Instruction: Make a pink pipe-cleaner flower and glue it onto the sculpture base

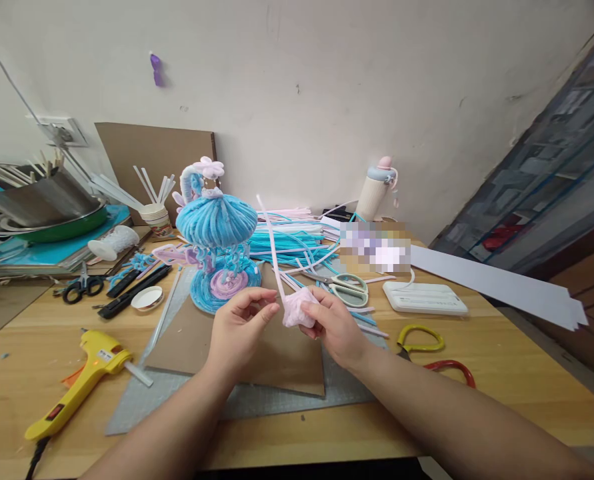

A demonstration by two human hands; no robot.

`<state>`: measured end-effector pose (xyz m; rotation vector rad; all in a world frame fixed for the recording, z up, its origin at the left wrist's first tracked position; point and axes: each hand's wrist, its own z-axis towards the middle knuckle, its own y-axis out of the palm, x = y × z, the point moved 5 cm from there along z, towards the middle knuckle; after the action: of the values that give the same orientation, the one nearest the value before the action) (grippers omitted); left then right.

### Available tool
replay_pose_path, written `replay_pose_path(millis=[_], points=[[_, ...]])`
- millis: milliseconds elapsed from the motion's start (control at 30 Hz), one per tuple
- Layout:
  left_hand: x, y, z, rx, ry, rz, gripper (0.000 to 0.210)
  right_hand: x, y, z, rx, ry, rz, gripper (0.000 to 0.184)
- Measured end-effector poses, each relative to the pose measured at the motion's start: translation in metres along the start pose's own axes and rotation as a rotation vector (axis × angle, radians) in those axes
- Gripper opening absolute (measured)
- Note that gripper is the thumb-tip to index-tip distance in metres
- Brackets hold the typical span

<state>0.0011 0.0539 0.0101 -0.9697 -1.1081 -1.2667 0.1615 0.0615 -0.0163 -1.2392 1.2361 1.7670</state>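
My right fingers grip the pink fuzzy piece, seemingly for steadiness; my left fingers, parted and empty, are beside its pale stem.

Looks forward and down from the person's head in a single view, close above the tabletop in the lower half, facing the wall across the top.

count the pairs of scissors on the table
3: black pair at left, pale green pair beyond the right hand, yellow-and-red pair by the right forearm; more may be hidden.
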Motion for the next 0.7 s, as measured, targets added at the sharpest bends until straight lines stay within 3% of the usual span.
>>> replay_pose_path(millis=[133,333,700], points=[[0.008,0.003,-0.005,-0.041,0.164,0.169,0.015,-0.002,0.006,-0.004,-0.018,0.000,0.006,0.022],[0.019,0.004,-0.010,-0.032,0.341,0.254,0.012,-0.004,0.012,-0.013,0.011,-0.008,0.010,0.021],[0.025,0.005,-0.018,-0.029,0.448,0.311,0.017,-0.010,0.014,-0.019,-0.001,-0.034,0.036,0.023]])
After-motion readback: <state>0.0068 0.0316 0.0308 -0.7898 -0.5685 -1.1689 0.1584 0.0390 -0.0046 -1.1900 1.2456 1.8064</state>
